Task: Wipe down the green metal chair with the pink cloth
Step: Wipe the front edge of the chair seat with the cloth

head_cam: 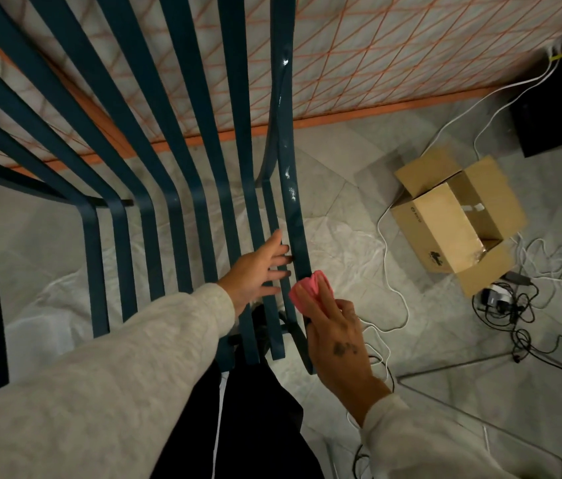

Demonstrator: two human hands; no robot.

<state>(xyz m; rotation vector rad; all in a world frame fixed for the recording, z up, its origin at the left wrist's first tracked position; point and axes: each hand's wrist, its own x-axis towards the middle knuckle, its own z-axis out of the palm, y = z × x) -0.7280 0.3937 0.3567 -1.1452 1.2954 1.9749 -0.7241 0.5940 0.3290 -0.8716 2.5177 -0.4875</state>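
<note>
Two hands work at the slatted green metal chair [203, 167] that fills the left and centre of the frame. At lower centre, the right hand [338, 337] clutches the bunched pink cloth [310, 288] against the chair's outermost right slat. Just left of it, the left hand [258, 271] lies spread wide on the neighbouring slats, holding nothing. An open cardboard box [455, 219] and tangled cables [514, 305] lie on the floor at right.
</note>
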